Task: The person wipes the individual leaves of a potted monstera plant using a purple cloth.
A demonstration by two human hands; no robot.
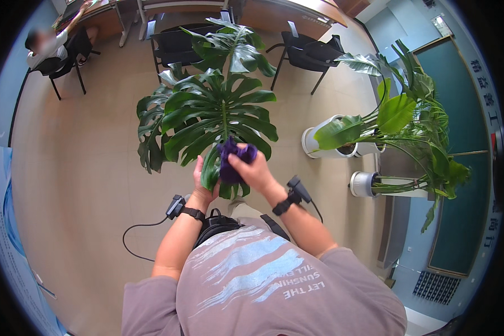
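Observation:
A large monstera plant (207, 103) with deep green, split leaves stands in front of me. My right hand (256, 171) is closed round a crumpled purple cloth (229, 162), pressed to the lower part of the nearest monstera leaf (211, 169). At that leaf's left edge, my left hand (201, 182) holds it from beneath, one finger pointing up beside it. The leaf covers part of this hand. Both wrists carry black straps with small dark devices, and a cable runs from each.
On the right stand a white pot (313, 143) and a smaller ribbed white pot (364, 184), their leafy plants leaning rightward. Black chairs (176, 46) and desks (294, 12) lie beyond the monstera. A person (47, 50) sits at the far left. A green board (451, 106) hangs at right.

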